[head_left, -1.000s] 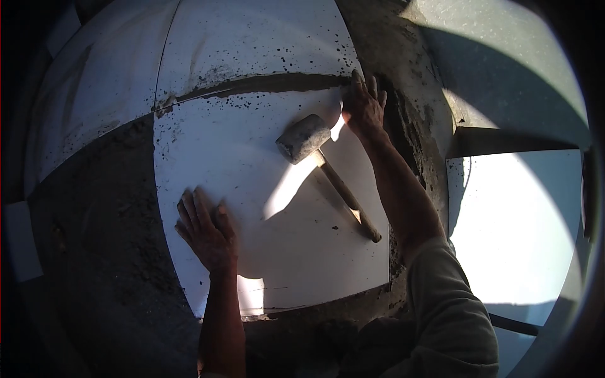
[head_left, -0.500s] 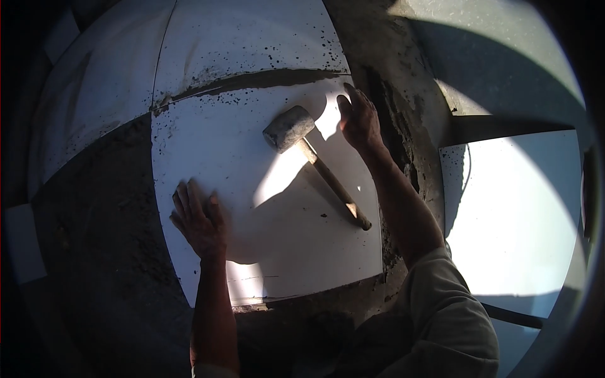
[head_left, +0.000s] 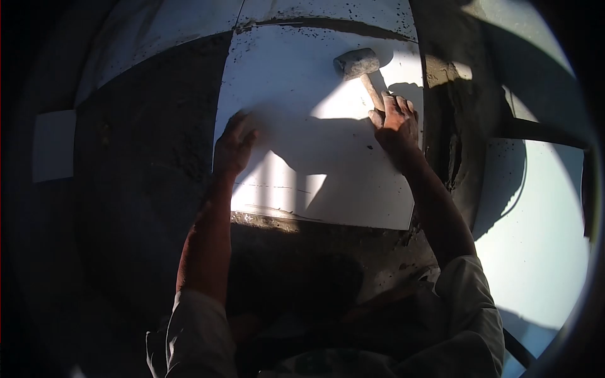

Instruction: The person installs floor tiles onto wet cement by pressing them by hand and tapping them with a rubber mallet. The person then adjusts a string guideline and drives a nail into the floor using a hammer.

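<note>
A large white tile (head_left: 328, 195) lies in front of me, its surface part lit and part shaded. A mallet (head_left: 357, 63) with a grey, dirt-marked head rests on its far right part. The mallet's wooden handle (head_left: 372, 92) runs towards me and passes between thumb and fingers of my right hand (head_left: 397, 129), which covers its lower part. My left hand (head_left: 234, 146) is at the tile's left edge, holding nothing, with the thumb apart from the somewhat blurred fingers.
More white tiles (head_left: 170, 22) adjoin at the far side, with a dark gap between. Dark, rough ground (head_left: 145, 138) lies to the left, with a small pale piece (head_left: 54, 146) on it. Another white tile (head_left: 535, 233) is at the right, past a strip of rough mortar-like material (head_left: 450, 126).
My right hand has come from the tile's right edge onto the mallet handle. The left hand remains by the left edge. The whole view has shifted, so the tile appears higher and further right.
</note>
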Demonstrator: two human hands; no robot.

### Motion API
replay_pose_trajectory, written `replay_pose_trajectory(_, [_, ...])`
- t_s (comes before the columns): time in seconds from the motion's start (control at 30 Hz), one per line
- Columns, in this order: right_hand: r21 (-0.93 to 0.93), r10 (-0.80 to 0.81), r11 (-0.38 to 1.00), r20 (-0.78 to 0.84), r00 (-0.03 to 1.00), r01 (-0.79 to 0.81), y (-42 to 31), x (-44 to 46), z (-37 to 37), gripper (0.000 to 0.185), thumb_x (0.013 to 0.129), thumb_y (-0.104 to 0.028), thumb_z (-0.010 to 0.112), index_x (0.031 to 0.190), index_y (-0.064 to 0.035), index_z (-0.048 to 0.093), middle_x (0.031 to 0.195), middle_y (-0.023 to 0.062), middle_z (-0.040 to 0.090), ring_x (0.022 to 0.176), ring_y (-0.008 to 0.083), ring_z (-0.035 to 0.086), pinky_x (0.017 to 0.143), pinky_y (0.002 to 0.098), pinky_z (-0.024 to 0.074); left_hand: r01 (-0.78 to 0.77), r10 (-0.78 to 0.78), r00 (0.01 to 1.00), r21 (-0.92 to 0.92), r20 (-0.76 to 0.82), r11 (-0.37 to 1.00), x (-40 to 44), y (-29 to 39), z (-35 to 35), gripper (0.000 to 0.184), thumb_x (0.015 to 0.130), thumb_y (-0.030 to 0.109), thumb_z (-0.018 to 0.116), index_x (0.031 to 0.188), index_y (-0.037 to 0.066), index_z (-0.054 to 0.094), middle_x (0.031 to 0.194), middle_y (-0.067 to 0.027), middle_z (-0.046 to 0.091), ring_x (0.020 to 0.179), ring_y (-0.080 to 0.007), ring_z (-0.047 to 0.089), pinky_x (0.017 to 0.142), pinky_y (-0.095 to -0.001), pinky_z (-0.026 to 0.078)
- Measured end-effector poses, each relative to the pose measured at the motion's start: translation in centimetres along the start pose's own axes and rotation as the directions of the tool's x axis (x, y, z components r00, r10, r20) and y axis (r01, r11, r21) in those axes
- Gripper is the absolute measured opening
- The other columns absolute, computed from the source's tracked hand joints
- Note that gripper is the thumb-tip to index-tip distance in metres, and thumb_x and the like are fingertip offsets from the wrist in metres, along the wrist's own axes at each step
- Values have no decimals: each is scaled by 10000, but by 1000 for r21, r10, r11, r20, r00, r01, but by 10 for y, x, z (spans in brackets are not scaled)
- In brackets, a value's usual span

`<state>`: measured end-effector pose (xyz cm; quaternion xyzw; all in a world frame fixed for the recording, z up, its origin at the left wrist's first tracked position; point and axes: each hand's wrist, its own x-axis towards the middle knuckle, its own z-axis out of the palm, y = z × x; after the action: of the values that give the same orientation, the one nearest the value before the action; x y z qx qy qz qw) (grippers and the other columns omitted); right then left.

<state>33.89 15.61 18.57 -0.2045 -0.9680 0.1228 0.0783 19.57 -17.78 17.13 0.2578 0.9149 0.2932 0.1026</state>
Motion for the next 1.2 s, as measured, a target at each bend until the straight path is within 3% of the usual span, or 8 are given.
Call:
replay_pose_trajectory(0.07, [-61,-1,998,70,998,5,-4,-3,-9,504,848,-331,586,1246,-29,519,1192,182,553,1146,321,477,996,423,353,108,-108,994,117,-13,987,-22,-3,-19,528,873,409,572,1294,95,520,1344,-125,514,1213,-320,507,1012,-370,406])
replay_pose_trajectory(0.17, [-177,-208,968,-160,965,179,43,-2,47,453,854,-364,558,1200,-74,522,1014,190,585,1019,355,540,946,449,397,341,-333,938,87,-92,936,-55,-14,-34,488,864,404,576,1248,102,573,1257,-189,565,1166,-338,539,988,-379,428])
replay_pose_trajectory(0.27, [-173,-95,980,48,994,102,41,6,35,325,863,-316,559,1057,-59,516,996,191,574,1011,364,556,890,456,447,614,-599,783,54,-165,788,-84,-19,-49,460,862,395,587,1220,107,602,1217,-207,584,1154,-333,548,982,-380,433])
replay_pose_trajectory(0.47, [-50,42,998,48,998,-40,12,5,-1,267,889,-199,537,1046,5,468,1020,244,568,959,419,581,809,488,476,566,-508,819,229,-267,792,-106,-20,-40,441,858,360,608,1209,92,609,1216,-186,591,1132,-334,559,980,-390,437])
replay_pose_trajectory(0.7, [153,2,987,228,974,-38,-24,15,-43,296,892,-238,546,1054,3,486,968,254,615,913,437,602,789,503,472,468,-420,860,119,-291,876,-115,-3,-12,451,843,232,639,1238,30,558,1236,-223,557,1123,-369,546,966,-412,446])
replay_pose_trajectory(0.87, [157,-243,970,542,804,188,-89,21,-84,283,881,-255,581,1026,-25,506,852,214,639,886,400,619,772,483,474,456,-384,859,166,-338,874,-117,-8,-4,435,829,217,654,1213,28,573,1186,-216,584,1075,-390,562,940,-433,459])
replay_pose_trajectory(1.0, [271,-503,864,445,741,425,-119,16,-85,233,897,-230,559,944,-10,496,728,194,614,763,416,618,716,509,480,449,-347,853,208,-391,869,-114,-5,1,411,804,173,676,1169,7,588,1120,-196,612,1030,-383,579,902,-436,479])
replay_pose_trajectory(1.2, [399,-631,774,434,643,491,-166,17,-111,200,912,-215,549,906,-18,510,666,198,593,656,394,622,586,463,490,480,-387,838,186,-385,857,-113,-2,-4,411,781,159,695,1151,7,598,1090,-185,619,997,-365,596,873,-428,494])
